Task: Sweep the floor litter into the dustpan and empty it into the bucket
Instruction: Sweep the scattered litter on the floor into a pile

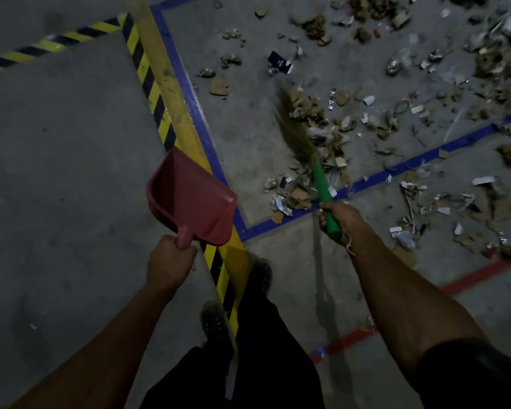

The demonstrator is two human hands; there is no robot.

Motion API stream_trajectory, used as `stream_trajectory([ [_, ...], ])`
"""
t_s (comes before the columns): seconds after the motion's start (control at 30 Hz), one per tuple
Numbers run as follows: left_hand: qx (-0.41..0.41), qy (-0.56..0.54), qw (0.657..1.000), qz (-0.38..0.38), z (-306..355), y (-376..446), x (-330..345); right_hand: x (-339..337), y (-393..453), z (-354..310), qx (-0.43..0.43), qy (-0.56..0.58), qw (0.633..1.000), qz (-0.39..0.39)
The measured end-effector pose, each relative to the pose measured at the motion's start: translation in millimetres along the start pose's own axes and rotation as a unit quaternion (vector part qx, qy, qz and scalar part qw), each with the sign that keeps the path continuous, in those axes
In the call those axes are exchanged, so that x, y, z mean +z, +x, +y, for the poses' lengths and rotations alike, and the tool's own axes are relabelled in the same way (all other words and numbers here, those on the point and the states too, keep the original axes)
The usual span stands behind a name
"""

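Observation:
My left hand (169,262) grips the short handle of a red dustpan (191,199), held off the floor over the yellow line with nothing visible in its pan. My right hand (341,218) grips the green handle of a grass broom (300,134). Its blurred bristles reach forward into a pile of cardboard scraps and paper litter (310,172) lying inside the blue-taped corner. More litter (443,93) is strewn across the floor to the right and far side. No bucket is in view.
A yellow line (171,93) with black-and-yellow hazard stripes runs diagonally beside blue tape (195,101). Red tape (484,273) crosses the floor at lower right. My feet (216,323) stand on the hazard stripe. Bare grey concrete (65,172) lies to the left.

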State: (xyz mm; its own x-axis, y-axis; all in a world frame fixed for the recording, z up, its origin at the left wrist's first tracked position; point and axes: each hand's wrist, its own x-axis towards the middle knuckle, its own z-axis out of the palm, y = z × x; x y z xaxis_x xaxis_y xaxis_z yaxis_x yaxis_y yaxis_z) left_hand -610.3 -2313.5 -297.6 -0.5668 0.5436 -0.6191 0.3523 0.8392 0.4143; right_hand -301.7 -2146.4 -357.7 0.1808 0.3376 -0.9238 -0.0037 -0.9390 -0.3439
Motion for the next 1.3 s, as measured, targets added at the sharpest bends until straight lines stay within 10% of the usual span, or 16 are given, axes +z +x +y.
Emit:
stream_trajectory([
  [0.43, 0.02, 0.071, 0.997, -0.01, 41, -10, 13, 10, -91, 42, -0.136, 0.078, 0.988, -0.016],
  [0.77, 0.006, 0.097, 0.994, -0.058, 37, -48, 9, -15, -138, 159, -0.013, -0.118, 0.989, -0.091],
  [1.3, 0.027, 0.075, 0.991, -0.111, 41, -62, 4, -45, -107, 92, -0.081, -0.059, 0.994, 0.037],
])
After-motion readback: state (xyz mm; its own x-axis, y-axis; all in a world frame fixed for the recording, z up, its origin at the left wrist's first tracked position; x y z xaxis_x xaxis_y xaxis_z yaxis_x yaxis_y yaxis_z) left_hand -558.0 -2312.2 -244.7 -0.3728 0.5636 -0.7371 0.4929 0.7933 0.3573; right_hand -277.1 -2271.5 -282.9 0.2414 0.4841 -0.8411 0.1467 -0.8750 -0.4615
